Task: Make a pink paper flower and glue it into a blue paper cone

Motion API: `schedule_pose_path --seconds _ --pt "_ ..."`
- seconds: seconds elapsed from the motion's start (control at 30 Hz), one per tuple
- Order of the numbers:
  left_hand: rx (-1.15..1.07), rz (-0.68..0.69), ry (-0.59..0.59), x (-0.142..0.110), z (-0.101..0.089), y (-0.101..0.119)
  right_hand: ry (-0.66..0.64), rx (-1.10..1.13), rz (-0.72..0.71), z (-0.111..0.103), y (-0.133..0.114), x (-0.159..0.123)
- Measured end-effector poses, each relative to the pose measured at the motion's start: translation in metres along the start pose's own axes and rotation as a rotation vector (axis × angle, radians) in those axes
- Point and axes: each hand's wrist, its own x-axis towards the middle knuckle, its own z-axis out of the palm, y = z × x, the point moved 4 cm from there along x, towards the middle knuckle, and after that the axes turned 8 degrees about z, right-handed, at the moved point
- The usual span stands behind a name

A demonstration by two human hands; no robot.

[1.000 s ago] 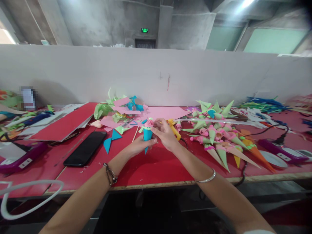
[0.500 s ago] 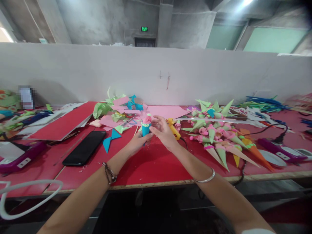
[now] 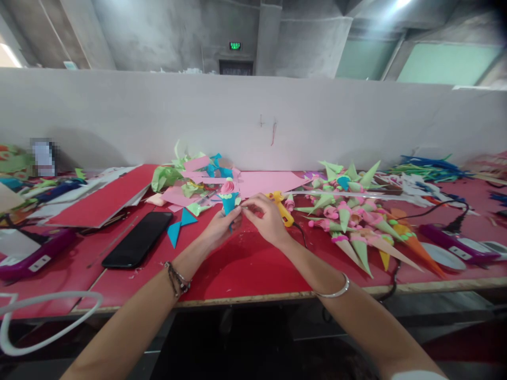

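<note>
My left hand (image 3: 218, 228) is closed around a blue paper ice cream cone (image 3: 228, 205), held upright above the red table. The cone has a pink swirl on top and pale green trim below it. Close on its right, my right hand (image 3: 270, 220) has thumb and fingertips pinched together at the cone's side. Whatever sits in that pinch is too small to make out. Just behind the right hand lies a yellow glue gun (image 3: 282, 208) with a dark cord. Two blue paper triangles (image 3: 180, 226) rest left of my left hand.
A black phone (image 3: 138, 240) lies at the left. Finished paper cones (image 3: 356, 221) are heaped at the right, near a purple power strip (image 3: 459, 245). Pink sheets (image 3: 269, 183) and green scraps (image 3: 164, 179) lie at the back before a pale partition (image 3: 158, 116).
The cone in my left hand has moved slightly left and down. My right hand's fingers, spread near the cone before, have come together in a pinch beside it.
</note>
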Motion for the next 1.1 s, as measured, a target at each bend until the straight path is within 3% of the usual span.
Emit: schedule_pose_path --seconds 0.57,0.83,1.1 --pt "0.064 0.035 0.044 0.000 -0.003 0.003 0.001 -0.144 -0.075 0.000 -0.005 -0.001" --pt "0.058 0.026 0.008 -0.001 0.000 0.006 0.027 -0.026 -0.011 0.001 -0.005 -0.002" --pt "0.031 0.091 0.046 0.003 -0.007 0.010 0.065 0.131 0.063 0.000 0.003 -0.001"
